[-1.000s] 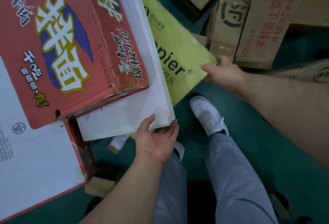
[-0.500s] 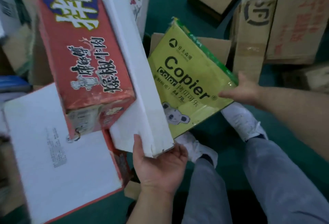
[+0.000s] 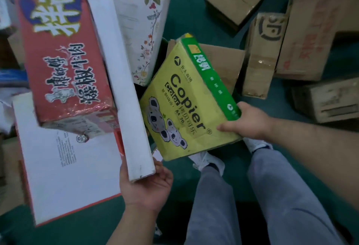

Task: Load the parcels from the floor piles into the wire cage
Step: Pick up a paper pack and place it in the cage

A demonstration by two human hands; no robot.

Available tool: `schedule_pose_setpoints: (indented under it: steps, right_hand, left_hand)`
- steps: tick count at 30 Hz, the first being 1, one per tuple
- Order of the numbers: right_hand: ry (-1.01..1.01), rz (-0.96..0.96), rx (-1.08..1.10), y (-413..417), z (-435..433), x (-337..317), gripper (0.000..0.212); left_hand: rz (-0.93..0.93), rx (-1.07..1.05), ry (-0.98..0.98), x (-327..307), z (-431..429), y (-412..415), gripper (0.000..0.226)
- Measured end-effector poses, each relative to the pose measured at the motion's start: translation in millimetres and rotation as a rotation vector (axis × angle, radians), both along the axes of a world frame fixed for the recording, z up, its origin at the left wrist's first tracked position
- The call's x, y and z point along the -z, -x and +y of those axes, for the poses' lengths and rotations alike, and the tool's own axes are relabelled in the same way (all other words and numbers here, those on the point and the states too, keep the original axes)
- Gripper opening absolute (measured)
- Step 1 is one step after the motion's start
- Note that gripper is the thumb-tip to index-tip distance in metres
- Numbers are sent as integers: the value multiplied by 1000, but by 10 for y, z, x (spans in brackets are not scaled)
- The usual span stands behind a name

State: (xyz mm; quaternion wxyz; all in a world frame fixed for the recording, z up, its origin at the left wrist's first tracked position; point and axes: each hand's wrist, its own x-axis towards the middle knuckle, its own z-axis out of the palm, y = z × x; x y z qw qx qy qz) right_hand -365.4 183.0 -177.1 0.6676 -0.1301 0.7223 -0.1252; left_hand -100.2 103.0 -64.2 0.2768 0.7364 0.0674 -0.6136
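while the left hand (image 3: 145,184) cups the white box (image 3: 122,89), fingers curled under its corner, right hand (image 3: 247,123) pinches tilted yellow copier pack (image 3: 182,108)

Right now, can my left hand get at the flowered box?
Probably not. The left hand holds the near end of the long white box, and the flowered box lies farther off beside that box's far half, beyond the yellow paper pack held by the right hand.

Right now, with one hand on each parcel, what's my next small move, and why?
Probably raise both clear of the pile: the left hand cups the near end of the white box, the right hand grips a corner of the yellow Copier paper pack.
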Motion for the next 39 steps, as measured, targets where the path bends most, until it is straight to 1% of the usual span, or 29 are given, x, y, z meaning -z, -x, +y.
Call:
schedule_pose_setpoints:
  steps: [6, 8, 10, 12, 15, 16, 18, 20, 21, 23, 24, 26, 27, 30, 32, 33, 35, 36, 37, 38, 39]
  right_hand:
    - [-17, 161, -145, 116, -104, -959, 62]
    - [-41, 205, -184, 208, -91, -1348, 64]
    - [-84, 230, -228, 271, -53, -1740, 67]
    - [-124, 231, -230, 311, -16, -2129, 66]
    - [-183, 202, -117, 350, -2, -2722, 50]
    - [-217, 193, -81, 349, 3, -2891, 45]
    - [-270, 171, -45, 326, 29, -3216, 33]
    - [-304, 159, -60, 313, 57, -3450, 30]
    - [-314, 162, -80, 288, 63, -3556, 35]
    - [-327, 152, -127, 167, 88, -3744, 45]
    - [-325, 131, -164, 78, 101, -3827, 49]
    - [-326, 84, -236, -127, 136, -3920, 58]
    - [-330, 54, -263, -264, 156, -3965, 61]
    - [-315, -26, -357, -834, 282, -4153, 47]
    - [-313, -84, -424, -1247, 468, -4264, 46]
    - [-312, -100, -472, -1472, 614, -4337, 47]
    - [-342, -141, -568, -1906, 985, -4492, 47]
    - [-357, -160, -661, -2125, 1238, -4584, 46]
    - [-372, -167, -734, -2279, 1448, -4669, 49]
    - [-369, -161, -827, -2416, 1665, -4719, 55]
    - [-364, -128, -931, -2541, 1936, -4768, 62]
  left_hand:
    - [11, 1, -46, -590, 99, 272, 57]
    - [39, 0, -92, -858, 190, 338, 69]
    - [78, 56, -155, -1098, 308, 378, 74]
    - [62, 204, -212, -1353, 438, 390, 68]
    - [-25, 460, -264, -1757, 728, 410, 47]
    - [-34, 511, -266, -1916, 813, 407, 39]
    - [-59, 542, -285, -2226, 984, 339, 30]
    - [-86, 546, -344, -2464, 1125, 230, 25]
    - [-110, 513, -351, -2549, 1207, 121, 28]
    - [-145, 433, -328, -2672, 1429, -130, 44]
    - [-151, 392, -322, -2769, 1546, -233, 47]
    - [-129, 278, -291, -2988, 1745, -398, 37]
    - [-115, 201, -278, -3063, 1858, -473, 36]
    - [-75, -46, -260, -3273, 2272, -628, 60]
    - [-21, -253, -214, -3440, 2506, -641, 56]
    - [36, -353, -177, -3484, 2632, -637, 61]
    - [209, -504, -115, -3549, 2834, -570, 77]
    - [284, -585, -53, -3622, 2989, -539, 78]
    - [337, -655, 9, -3661, 3105, -504, 72]
    - [358, -722, 58, -3699, 3245, -486, 63]
    - [341, -786, 90, -3705, 3498, -528, 54]
